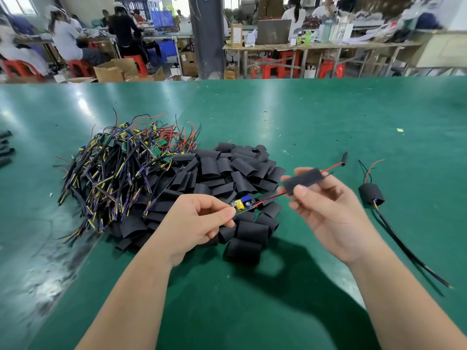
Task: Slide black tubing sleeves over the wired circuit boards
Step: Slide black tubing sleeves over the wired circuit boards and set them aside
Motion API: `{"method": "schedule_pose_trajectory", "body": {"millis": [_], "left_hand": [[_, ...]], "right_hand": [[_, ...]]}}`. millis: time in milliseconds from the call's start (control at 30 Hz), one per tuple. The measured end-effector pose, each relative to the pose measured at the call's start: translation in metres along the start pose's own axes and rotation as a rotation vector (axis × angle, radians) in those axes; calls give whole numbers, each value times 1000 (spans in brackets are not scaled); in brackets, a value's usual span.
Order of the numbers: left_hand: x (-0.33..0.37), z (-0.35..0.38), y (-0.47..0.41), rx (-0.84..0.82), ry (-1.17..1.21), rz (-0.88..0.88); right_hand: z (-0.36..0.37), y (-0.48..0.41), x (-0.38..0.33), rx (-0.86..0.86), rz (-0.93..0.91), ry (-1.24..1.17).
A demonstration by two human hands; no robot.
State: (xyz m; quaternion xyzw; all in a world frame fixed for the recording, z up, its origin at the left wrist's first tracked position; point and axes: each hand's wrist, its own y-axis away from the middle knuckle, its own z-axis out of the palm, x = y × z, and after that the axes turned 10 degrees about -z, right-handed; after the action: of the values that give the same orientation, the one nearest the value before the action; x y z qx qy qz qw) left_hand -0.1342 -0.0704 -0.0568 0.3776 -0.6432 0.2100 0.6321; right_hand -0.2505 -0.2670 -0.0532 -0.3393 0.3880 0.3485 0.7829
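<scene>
Black tubing sleeve (302, 180) is held above the desk in the right hand (326, 213), which pinches it. It is motion-blurred, so its open ends are hard to make out. A red wire (329, 168) and a thin black one come out of its far end, and the stretch inside it is hidden. On the near side the wires run down to a circuit board (243, 203), which the left hand (202, 218) pinches by one end. The board carries a yellow and a blue part and is outside the sleeve, near it, with its left end covered by the hand. Behind the hands lies a heap of loose sleeves (227, 173), touching a tangle of wired boards (118, 168) to its left, where single boards can hardly be told apart. To the right a sleeved board (371, 194) lies on the desk, its black cable (414, 256) trailing toward the near edge, and a small black piece (344, 158) lies beyond it. A few more black tubes (5, 150) are cut off by the left edge of the view. The desk (328, 117) is covered in green matting, shiny and scuffed at the left. Beyond it, blurred people (67, 39) sit at benches among red stools (331, 69), cardboard boxes (113, 70) and a dark pillar (208, 36).
</scene>
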Motion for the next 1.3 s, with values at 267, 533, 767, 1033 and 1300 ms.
{"method": "schedule_pose_trajectory", "body": {"millis": [267,533,767,1033,1300], "left_hand": [[5,9,7,-161,90,19],[4,9,9,-210,-21,12],[0,12,3,-74,-39,-47],[7,9,6,-111,179,-58],[-7,-35,-11,936,-453,219]], "right_hand": [[15,10,15,-208,50,65],[14,15,19,-290,148,184],[22,21,26,-293,151,285],[29,7,11,96,202,-187],[-61,-17,-24,463,-32,1016]]}}
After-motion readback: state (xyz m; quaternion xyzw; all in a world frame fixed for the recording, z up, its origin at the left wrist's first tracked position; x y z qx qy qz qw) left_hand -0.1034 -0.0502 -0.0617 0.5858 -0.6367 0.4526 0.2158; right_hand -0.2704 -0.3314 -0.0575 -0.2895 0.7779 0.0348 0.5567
